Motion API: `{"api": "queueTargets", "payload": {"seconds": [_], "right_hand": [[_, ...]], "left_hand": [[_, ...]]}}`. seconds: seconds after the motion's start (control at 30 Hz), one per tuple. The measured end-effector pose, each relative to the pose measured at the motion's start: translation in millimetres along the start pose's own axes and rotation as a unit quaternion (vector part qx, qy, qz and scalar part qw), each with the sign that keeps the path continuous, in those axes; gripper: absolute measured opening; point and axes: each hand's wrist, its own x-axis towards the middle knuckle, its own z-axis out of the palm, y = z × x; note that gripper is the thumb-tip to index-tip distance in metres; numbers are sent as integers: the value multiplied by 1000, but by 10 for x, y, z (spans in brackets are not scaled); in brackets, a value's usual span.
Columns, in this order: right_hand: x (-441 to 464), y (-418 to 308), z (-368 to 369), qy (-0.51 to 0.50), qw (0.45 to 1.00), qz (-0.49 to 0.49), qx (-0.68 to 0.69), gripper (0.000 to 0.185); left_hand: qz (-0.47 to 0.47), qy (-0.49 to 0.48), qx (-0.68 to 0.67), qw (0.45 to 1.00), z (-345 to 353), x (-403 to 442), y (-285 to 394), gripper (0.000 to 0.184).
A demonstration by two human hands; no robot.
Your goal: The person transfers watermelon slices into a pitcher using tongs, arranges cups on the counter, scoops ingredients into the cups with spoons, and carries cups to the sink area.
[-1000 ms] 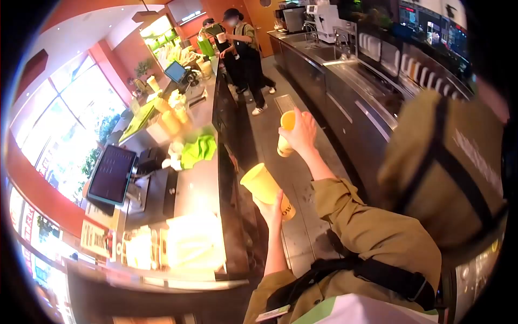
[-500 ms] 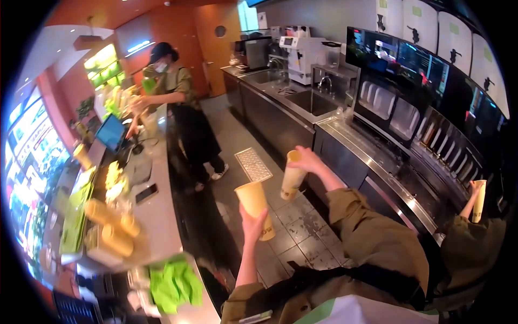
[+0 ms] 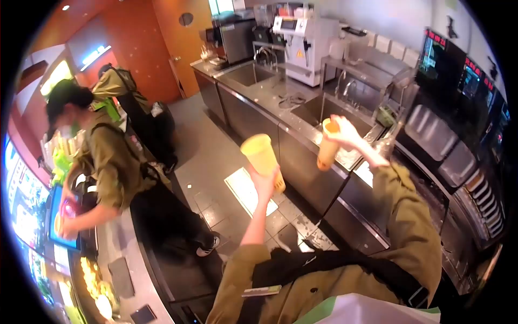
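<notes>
My left hand [image 3: 264, 183] is wrapped round the lower part of a tall pale yellow cup [image 3: 257, 149], tilted, its wide mouth at the top. To the right, and a little higher in the view, my right hand [image 3: 348, 135] grips a second cup [image 3: 327, 153] near its rim from above. This one looks yellowish with a darker bottom, and the fingers cover part of its top. Both cups are held in the air, apart from each other, over the aisle and the front of the steel counter. What is inside them cannot be made out.
Along the right runs a steel counter [image 3: 302, 121] with a sink [image 3: 315, 108] and a white machine [image 3: 297, 48]. At left, a co-worker [image 3: 110, 156] bends over a screen [image 3: 56, 218]; another person [image 3: 129, 102] stands behind. A phone [image 3: 143, 314] lies on the left counter.
My view has moved forward along the aisle, nearer the sinks and the co-worker at left. A second person now shows behind. Both cups stay in my hands, the right one held farther out.
</notes>
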Motion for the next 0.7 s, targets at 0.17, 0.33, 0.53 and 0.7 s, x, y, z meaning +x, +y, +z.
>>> {"api": "queueTargets", "payload": {"seconds": [0.17, 0.33, 0.53, 0.7], "right_hand": [[2159, 67, 1190, 94, 994, -46, 12, 79], [4388, 256, 2557, 60, 998, 19, -22, 76], [5785, 539, 3282, 14, 994, 75, -74, 81], [5871, 598, 3259, -64, 987, 63, -131, 104]], "left_hand": [[19, 51, -4, 999, 80, 2172, -1153, 65], [43, 10, 45, 998, 681, 4182, -2265, 68], [61, -37, 97, 993, 1606, 5922, -2891, 76], [78, -49, 64, 994, 2002, 6520, -3246, 83]]}}
